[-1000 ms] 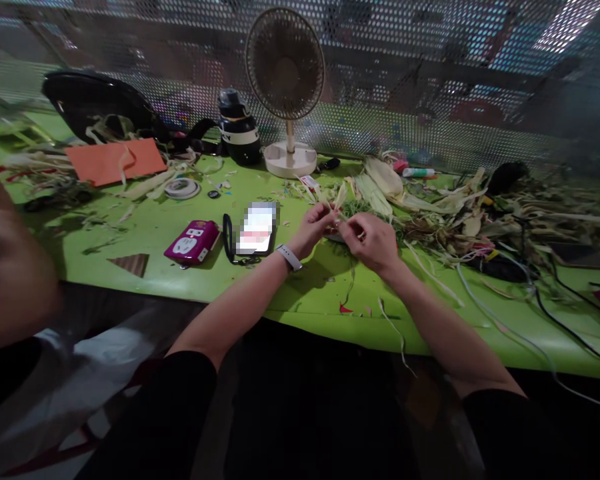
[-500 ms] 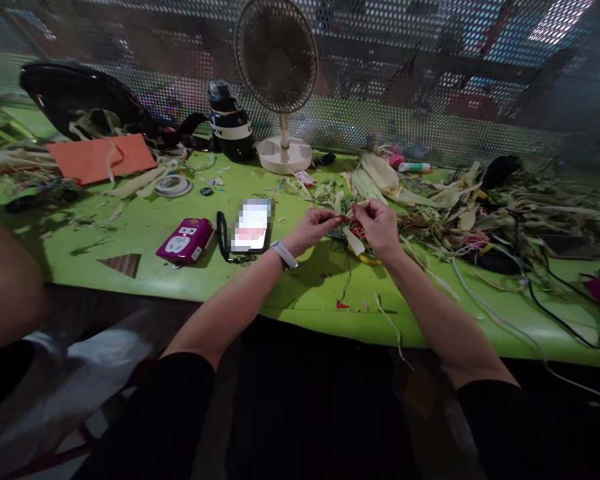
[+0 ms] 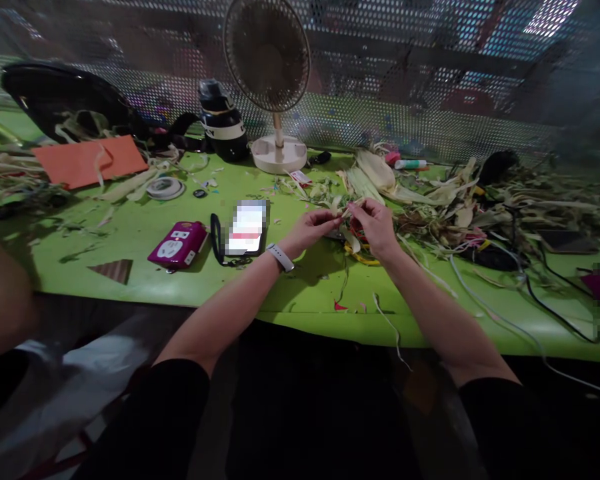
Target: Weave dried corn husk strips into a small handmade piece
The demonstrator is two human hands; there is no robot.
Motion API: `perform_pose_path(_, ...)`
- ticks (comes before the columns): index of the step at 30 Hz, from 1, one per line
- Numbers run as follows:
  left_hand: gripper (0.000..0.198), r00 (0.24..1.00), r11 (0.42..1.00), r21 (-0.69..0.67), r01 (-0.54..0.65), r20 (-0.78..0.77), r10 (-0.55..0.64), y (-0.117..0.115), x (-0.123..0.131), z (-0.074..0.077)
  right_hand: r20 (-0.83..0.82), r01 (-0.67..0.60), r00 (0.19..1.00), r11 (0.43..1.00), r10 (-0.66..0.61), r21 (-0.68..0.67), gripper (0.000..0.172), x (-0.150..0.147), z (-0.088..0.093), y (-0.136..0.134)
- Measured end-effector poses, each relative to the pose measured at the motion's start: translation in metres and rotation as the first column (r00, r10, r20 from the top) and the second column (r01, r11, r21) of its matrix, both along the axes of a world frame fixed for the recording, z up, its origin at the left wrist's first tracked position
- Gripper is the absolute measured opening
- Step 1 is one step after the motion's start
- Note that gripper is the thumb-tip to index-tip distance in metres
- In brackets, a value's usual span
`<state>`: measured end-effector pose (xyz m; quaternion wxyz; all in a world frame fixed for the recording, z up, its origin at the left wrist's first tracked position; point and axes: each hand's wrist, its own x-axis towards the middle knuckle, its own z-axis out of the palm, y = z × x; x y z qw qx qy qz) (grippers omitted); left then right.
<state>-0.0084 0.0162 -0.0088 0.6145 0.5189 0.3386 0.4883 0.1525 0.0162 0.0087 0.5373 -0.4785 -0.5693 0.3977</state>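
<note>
A pale strip of corn husk is pinched between my two hands, which nearly meet over the green table. My left hand, with a light band on its wrist, is closed at the fingertips on the strip's left side. Closed on its other side, my right hand works with thumb and fingers pressed together. Part of the strip hangs down between the hands; its gripped part is mostly hidden. Under and behind it lie a yellow loop and small orange-red bits, too covered to name.
Heaped dry husks spread to the right, with cables running off the edge. A fan, a black bottle, a phone and a purple power socket stand or lie leftward. Another person's arm is at far left.
The view has shifted slightly, so most things appear a little further left. My hands stay close together on the husk strip, with only small finger movement.
</note>
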Motion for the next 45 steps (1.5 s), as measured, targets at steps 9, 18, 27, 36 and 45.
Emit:
perform_pose_path(9,0.025,0.994,0.997,0.049,0.055,-0.092,-0.050,0.005,0.000,-0.009,0.041,-0.034,0.999,0.999,0.033,0.021,0.036,-0.003,0.001,-0.004)
perform_pose_path(18,0.024,0.992,0.998,0.021,0.051,-0.114,-0.048,0.003,-0.001,-0.008,-0.010,0.020,1.000,0.997,-0.021,-0.072,0.030,-0.001,0.000,0.002)
perform_pose_path(27,0.035,0.999,1.000,-0.005,-0.022,-0.029,0.022,0.002,-0.007,0.001,0.106,0.092,0.990,0.995,-0.096,0.045,0.007,0.011,0.007,0.006)
perform_pose_path(36,0.039,0.966,0.965,-0.065,-0.255,0.014,0.257,0.004,-0.008,0.004,-0.055,-0.013,0.998,0.993,0.019,0.115,0.029,0.007,-0.002,0.011)
perform_pose_path(45,0.029,0.971,0.971,0.062,-0.230,-0.053,0.233,0.002,0.000,0.000,-0.107,-0.027,0.994,0.998,0.033,0.059,0.030,0.004,-0.005,0.009)
